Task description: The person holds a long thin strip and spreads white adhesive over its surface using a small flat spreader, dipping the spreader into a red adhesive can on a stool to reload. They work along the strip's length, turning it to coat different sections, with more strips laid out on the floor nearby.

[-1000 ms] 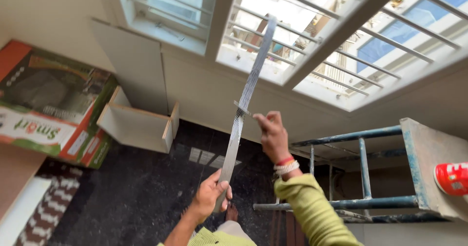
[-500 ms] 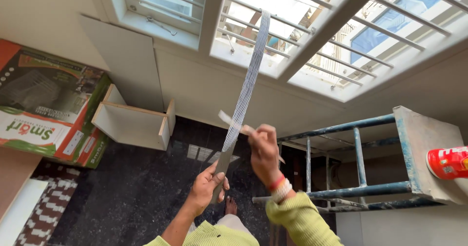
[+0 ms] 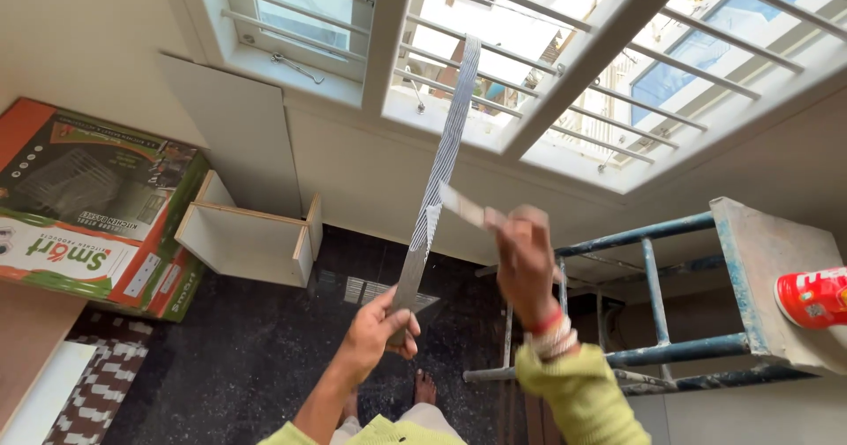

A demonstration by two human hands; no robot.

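My left hand (image 3: 378, 331) grips the lower end of a long, thin strip (image 3: 441, 167) with grey and white stripes, which rises up and to the right in front of the window. My right hand (image 3: 523, 261), blurred with motion, holds a small flat pale piece (image 3: 460, 205) against the strip near its middle. Bangles circle my right wrist, and both sleeves are yellow-green. My bare foot (image 3: 424, 386) shows on the black floor below.
A barred window (image 3: 565, 66) spans the wall ahead. A white board (image 3: 234, 123) leans under it, with an open wooden box (image 3: 251, 233) beside it. A printed carton (image 3: 88, 202) lies at left. A blue metal stand (image 3: 688, 321) carries a red can (image 3: 812, 297) at right.
My right hand slid down the strip from higher up to about its middle, and is now blurred. The left hand kept its grip at the lower end; the view shifted slightly.
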